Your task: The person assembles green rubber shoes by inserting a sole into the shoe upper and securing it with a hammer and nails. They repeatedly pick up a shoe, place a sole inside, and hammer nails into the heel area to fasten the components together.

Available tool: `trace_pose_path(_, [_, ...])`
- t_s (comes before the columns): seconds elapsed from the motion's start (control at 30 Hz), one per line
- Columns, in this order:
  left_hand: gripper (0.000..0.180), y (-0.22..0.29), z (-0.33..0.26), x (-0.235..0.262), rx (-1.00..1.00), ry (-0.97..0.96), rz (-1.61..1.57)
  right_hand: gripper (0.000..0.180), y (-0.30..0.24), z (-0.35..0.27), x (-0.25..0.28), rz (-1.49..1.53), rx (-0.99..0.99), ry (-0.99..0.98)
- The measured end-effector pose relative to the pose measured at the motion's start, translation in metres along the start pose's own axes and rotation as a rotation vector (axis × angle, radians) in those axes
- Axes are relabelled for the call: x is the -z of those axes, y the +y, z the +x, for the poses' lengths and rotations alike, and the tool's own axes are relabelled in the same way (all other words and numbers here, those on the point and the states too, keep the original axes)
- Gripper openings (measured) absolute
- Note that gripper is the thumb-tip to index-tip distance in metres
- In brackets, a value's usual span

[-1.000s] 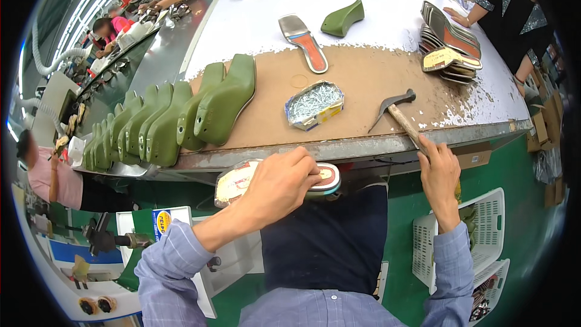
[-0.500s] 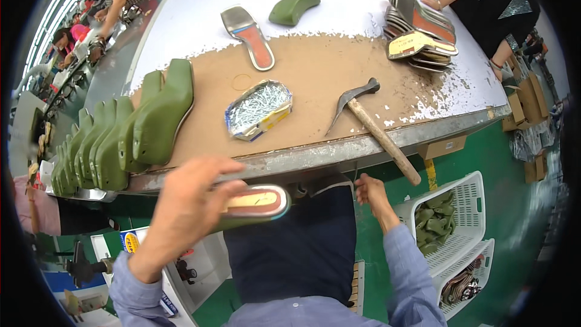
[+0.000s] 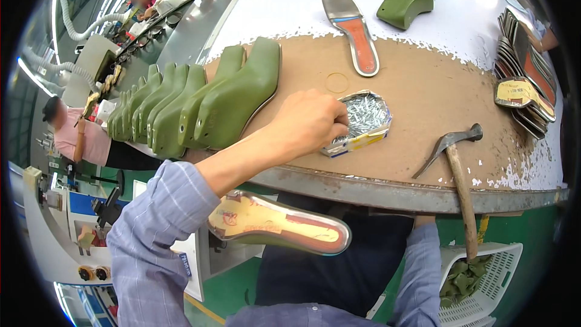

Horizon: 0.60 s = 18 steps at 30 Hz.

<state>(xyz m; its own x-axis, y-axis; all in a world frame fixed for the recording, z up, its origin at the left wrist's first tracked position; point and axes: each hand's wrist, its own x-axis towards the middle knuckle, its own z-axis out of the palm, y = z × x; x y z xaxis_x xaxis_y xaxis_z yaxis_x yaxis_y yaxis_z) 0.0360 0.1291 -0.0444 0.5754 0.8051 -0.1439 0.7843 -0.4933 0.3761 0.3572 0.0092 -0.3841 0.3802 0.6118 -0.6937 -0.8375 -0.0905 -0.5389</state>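
Note:
My left hand [image 3: 311, 122] reaches over the bench edge to an open box of small nails [image 3: 366, 115]. Its fingers are curled together at the box's near left side; whatever they pinch is hidden. Below my left forearm, a green shoe last [image 3: 248, 239] sits sole up, its pale insole [image 3: 290, 223] bordered in reddish brown. Neither hand visibly touches it, and its support is hidden. My right hand [image 3: 425, 220] is mostly out of sight under the bench edge; only skin near the wrist shows. A hammer [image 3: 458, 188] lies to the right, its wooden handle jutting past the edge.
A row of green lasts [image 3: 236, 109] stands at left on the bench. Farther back are a single insole [image 3: 358, 33] and another green last [image 3: 407, 6]. Stacked insoles [image 3: 526, 91] lie at right, near another person's hand. A white basket [image 3: 484, 290] of green pieces stands below.
My left hand has left the last and moved up to the nail box. The right hand has gone under the bench edge. The whole view has shifted, with bench items appearing farther right.

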Motion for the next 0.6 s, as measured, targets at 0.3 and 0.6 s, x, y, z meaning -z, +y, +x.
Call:
trace_pose_path(0.3, [0.024,-0.005,-0.007,-0.013,-0.112,0.174,-0.209,0.029,0.013,-0.289,0.099,0.048,0.103,-0.049])
trace_pose_path(0.6, [0.028,0.035,-0.129,0.012,-0.196,0.471,-0.441,0.033,-0.057,-0.375,-0.14,-0.216,1.049,-0.749])
